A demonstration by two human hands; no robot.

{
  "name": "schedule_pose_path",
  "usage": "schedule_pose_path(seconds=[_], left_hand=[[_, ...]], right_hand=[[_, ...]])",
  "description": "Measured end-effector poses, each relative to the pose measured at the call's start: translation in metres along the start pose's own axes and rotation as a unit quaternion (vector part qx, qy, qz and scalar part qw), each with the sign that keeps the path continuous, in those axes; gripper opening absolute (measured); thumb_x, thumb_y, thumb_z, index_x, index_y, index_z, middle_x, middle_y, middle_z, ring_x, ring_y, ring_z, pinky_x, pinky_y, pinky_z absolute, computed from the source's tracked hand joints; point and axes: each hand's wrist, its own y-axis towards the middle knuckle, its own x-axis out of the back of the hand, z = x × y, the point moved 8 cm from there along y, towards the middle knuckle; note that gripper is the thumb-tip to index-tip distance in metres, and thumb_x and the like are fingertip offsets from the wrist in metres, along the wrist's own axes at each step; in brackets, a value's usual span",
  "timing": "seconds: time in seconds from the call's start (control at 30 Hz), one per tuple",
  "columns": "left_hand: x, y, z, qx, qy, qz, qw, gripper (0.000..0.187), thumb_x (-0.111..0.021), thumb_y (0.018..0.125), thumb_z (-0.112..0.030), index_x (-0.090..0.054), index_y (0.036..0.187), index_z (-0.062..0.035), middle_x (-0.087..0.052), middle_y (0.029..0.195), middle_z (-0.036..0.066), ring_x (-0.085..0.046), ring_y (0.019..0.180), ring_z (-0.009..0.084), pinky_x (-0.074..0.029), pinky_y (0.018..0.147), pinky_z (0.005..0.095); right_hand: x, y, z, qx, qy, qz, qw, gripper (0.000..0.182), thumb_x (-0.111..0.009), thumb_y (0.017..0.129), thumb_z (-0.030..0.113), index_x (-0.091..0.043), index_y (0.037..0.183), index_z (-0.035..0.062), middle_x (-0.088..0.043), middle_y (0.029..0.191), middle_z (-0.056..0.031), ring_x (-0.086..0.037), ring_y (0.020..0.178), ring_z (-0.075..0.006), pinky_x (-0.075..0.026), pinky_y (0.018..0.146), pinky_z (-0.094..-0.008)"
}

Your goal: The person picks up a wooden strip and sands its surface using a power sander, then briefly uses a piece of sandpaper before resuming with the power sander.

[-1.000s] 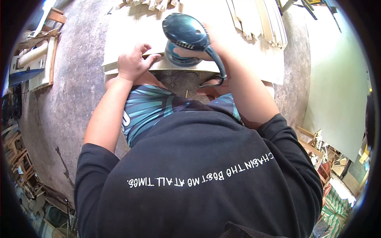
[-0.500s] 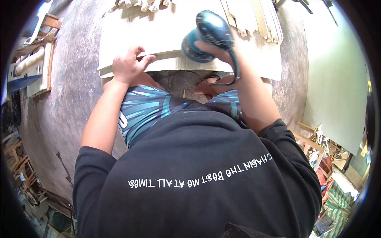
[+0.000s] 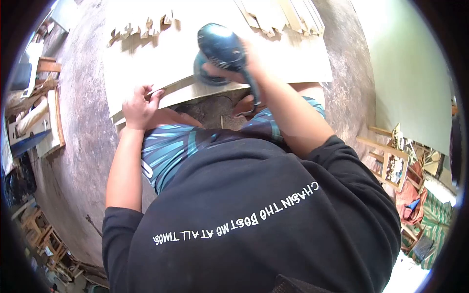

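My right hand [image 3: 246, 61] is wrapped round a teal and black handheld power sander [image 3: 221, 46], whose round base is at the front edge of a pale wooden board [image 3: 181, 53]. A dark cord hangs down from the sander's rear end. My left hand [image 3: 139, 107] is at the left part of that edge, with its fingers curled and thumb pressed in on a thin pale wooden strip [image 3: 177, 91]. The strip lies along the edge, and its right end runs to the sander's base, where the contact is hidden.
Cut wooden pieces [image 3: 141, 29] lie at the board's far left, and longer strips [image 3: 293, 19] at its far right. A large pale panel [image 3: 408, 73] stands to the right. On the left are a ribbed hose [image 3: 33, 116] and scrap wood [image 3: 44, 234].
The view has shifted and turned a little. The sander in my right hand has moved left, closer to my left hand. My left hand keeps its hold on the strip.
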Motion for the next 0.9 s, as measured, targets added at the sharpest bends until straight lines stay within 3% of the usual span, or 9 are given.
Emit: schedule_pose_path(seconds=[0.1,0.2,0.33,0.4,0.53,0.6,0.67,0.77,0.9], left_hand=[[0.002,0.000,-0.003,-0.003,0.010,-0.011,1.000,0.040,-0.092,0.083,-0.037,-0.066,0.100,-0.0121,-0.074,0.080,0.005,-0.072,0.064,0.0242,-0.057,0.059,0.0394],[0.007,0.004,-0.011,0.006,0.011,-0.012,1.000,0.040,-0.092,0.082,-0.039,-0.067,0.098,-0.0120,-0.075,0.078,0.005,-0.072,0.062,0.0217,-0.057,0.058,0.0379],[0.006,0.005,-0.008,0.024,-0.006,-0.009,1.000,0.038,-0.092,0.083,-0.040,-0.071,0.096,-0.0113,-0.074,0.073,0.004,-0.073,0.063,0.0203,-0.058,0.058,0.0360],[0.005,0.005,-0.007,0.025,-0.004,-0.005,1.000,0.038,-0.092,0.083,-0.040,-0.072,0.098,-0.0110,-0.075,0.074,0.005,-0.074,0.064,0.0197,-0.058,0.059,0.0356],[0.003,0.004,-0.005,0.044,0.000,0.010,0.999,0.037,-0.091,0.084,-0.039,-0.074,0.098,-0.0102,-0.076,0.076,0.004,-0.074,0.064,0.0183,-0.058,0.059,0.0345],[0.001,0.003,-0.003,0.042,-0.007,0.007,0.999,0.035,-0.090,0.084,-0.039,-0.073,0.098,-0.0120,-0.075,0.076,0.004,-0.074,0.064,0.0206,-0.058,0.059,0.0372],[0.000,0.002,-0.003,0.040,-0.016,0.000,0.999,0.034,-0.089,0.083,-0.039,-0.071,0.099,-0.0148,-0.072,0.075,0.003,-0.072,0.064,0.0254,-0.056,0.058,0.0419],[0.000,0.003,-0.004,0.031,0.010,0.004,0.999,0.034,-0.090,0.084,-0.039,-0.074,0.096,-0.0119,-0.077,0.078,0.004,-0.075,0.064,0.0205,-0.059,0.059,0.0364],[0.005,0.005,-0.009,0.032,-0.002,0.001,0.999,0.034,-0.090,0.083,-0.040,-0.073,0.095,-0.0125,-0.075,0.076,0.004,-0.074,0.065,0.0242,-0.057,0.058,0.0390]], right_hand=[[0.038,-0.009,-0.018,-0.025,-0.023,-0.040,0.999,0.068,-0.101,0.071,0.035,-0.070,0.127,0.0114,-0.077,0.117,-0.0069,-0.074,0.107,-0.0187,-0.060,0.096,-0.0397],[0.053,-0.003,-0.035,-0.058,-0.165,-0.008,0.985,0.070,-0.092,0.077,0.050,-0.070,0.132,0.0126,-0.077,0.122,-0.0108,-0.073,0.115,-0.0252,-0.058,0.101,-0.0410],[0.037,0.002,-0.013,-0.055,-0.124,-0.004,0.991,0.070,-0.092,0.076,0.051,-0.071,0.131,0.0137,-0.077,0.123,-0.0118,-0.073,0.116,-0.0267,-0.058,0.100,-0.0412],[0.015,0.006,0.013,-0.029,-0.109,0.017,0.993,0.070,-0.093,0.077,0.044,-0.069,0.132,0.0094,-0.076,0.119,-0.0127,-0.074,0.109,-0.0256,-0.059,0.096,-0.0415],[-0.042,0.019,0.023,-0.018,-0.080,0.092,0.992,0.072,-0.095,0.074,0.049,-0.071,0.131,0.0115,-0.077,0.120,-0.0126,-0.074,0.113,-0.0255,-0.058,0.099,-0.0417],[-0.059,0.026,0.038,0.048,-0.078,0.106,0.990,0.075,-0.095,0.073,0.050,-0.069,0.133,0.0113,-0.077,0.120,-0.0140,-0.073,0.113,-0.0258,-0.058,0.099,-0.0413],[-0.067,0.029,0.040,0.044,-0.083,0.121,0.988,0.078,-0.096,0.072,0.050,-0.069,0.134,0.0115,-0.077,0.121,-0.0137,-0.073,0.114,-0.0260,-0.058,0.100,-0.0415],[-0.064,0.026,0.023,-0.023,-0.012,0.119,0.993,0.079,-0.097,0.070,0.050,-0.070,0.134,0.0112,-0.076,0.123,-0.0131,-0.073,0.115,-0.0258,-0.057,0.100,-0.0422],[-0.028,0.017,0.023,-0.073,-0.040,0.109,0.991,0.077,-0.096,0.073,0.047,-0.069,0.135,0.0104,-0.076,0.123,-0.0132,-0.072,0.115,-0.0251,-0.058,0.100,-0.0417]])
